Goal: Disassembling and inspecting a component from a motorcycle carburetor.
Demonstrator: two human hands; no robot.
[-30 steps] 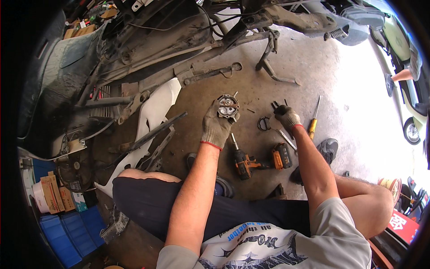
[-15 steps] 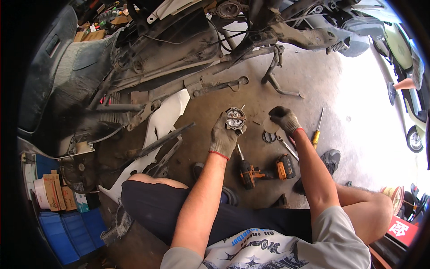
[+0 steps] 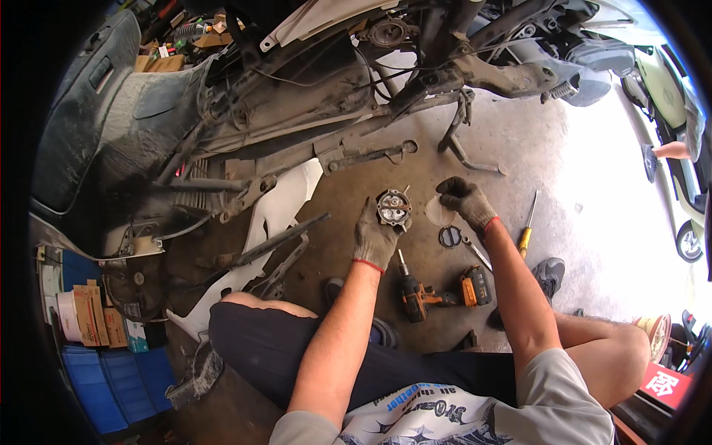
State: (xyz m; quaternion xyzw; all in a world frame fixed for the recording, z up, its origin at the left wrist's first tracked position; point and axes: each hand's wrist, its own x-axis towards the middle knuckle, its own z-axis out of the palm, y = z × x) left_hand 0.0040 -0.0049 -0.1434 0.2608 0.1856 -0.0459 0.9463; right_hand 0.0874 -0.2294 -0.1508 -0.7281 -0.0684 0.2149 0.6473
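Note:
My gloved left hand (image 3: 374,236) grips a round metal housing (image 3: 394,208) with its open, chambered side facing up. To its right, my gloved right hand (image 3: 469,202) has its fingers pinched together, their tips darkly soiled. At those fingertips shows a thin, pale, round disc (image 3: 440,212), seemingly held by its edge; the contact itself is hidden. A dark ring with a crossbar (image 3: 449,236) lies on the floor below the right hand. Beside that ring is a wrench (image 3: 476,254), partly covered by my right forearm.
On the floor near my feet lie an orange-and-black cordless drill (image 3: 419,297) and a battery (image 3: 475,286). A yellow-handled screwdriver (image 3: 526,241) is to the right. A partly stripped scooter (image 3: 297,96) spans the far side. A white panel (image 3: 278,211) and blue bins (image 3: 115,386) are at left.
The view has shifted slightly. My right hand and the pale disc have moved a little left, nearer the housing. My left hand keeps its hold on the housing.

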